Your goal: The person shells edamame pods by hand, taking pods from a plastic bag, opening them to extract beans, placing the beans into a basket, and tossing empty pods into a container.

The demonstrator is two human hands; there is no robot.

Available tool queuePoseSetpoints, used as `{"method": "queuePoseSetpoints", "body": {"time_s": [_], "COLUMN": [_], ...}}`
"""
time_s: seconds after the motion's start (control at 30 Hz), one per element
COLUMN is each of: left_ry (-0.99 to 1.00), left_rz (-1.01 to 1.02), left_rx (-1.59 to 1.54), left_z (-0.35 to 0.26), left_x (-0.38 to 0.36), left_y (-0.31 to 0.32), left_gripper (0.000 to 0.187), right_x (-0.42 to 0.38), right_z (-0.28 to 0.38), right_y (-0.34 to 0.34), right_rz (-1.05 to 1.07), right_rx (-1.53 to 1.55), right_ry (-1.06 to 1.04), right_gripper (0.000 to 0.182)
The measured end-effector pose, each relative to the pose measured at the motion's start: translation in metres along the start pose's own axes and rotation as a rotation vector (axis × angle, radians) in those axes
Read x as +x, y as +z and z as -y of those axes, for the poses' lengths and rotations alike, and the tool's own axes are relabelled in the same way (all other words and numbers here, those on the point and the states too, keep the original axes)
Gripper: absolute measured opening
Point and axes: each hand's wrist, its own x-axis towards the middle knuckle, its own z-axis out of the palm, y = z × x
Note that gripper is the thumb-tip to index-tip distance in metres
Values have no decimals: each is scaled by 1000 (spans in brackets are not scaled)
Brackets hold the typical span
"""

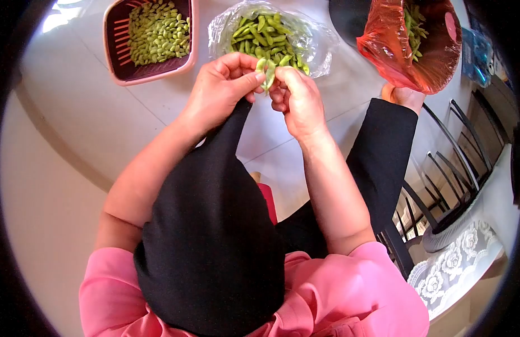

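Between my hands is a green bean pod point(269, 76), split apart and pinched from both sides. My left hand point(221, 87) grips its left side with thumb and fingers. On the other side, the fingertips of my right hand point(298, 100) are closed on it. Just beyond the hands lies a clear plastic bag point(321, 48), spread wide, with many whole green pods point(264, 32) inside. A pink basket point(153, 77) at the upper left holds shelled green beans point(160, 33).
A red plastic bag point(383, 50) with pods or husks stands at the upper right, by my foot point(404, 96). Black metal bars point(448, 180) and a white lace cloth point(453, 261) are on the right. The floor point(142, 112) is pale tile.
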Motion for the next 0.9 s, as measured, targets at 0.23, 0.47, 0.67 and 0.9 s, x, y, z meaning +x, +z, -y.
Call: {"method": "queuePoseSetpoints", "body": {"time_s": [0.23,0.47,0.67,0.9], "left_ry": [-48,163,317,214], "left_rz": [-74,-216,-203,5], "left_rx": [-204,-57,405,296], "left_z": [17,9,3,3], "left_x": [4,0,-3,-9], "left_y": [-8,2,3,2], "left_gripper": [12,21,12,23], "right_x": [-10,-11,-20,-19], "right_z": [-10,-6,-3,-5], "right_y": [13,6,20,17], "right_rz": [50,16,-141,-148], "right_rx": [-244,-500,-579,-647], "right_ry": [-352,-404,-566,-534], "right_gripper": [22,12,12,11]}}
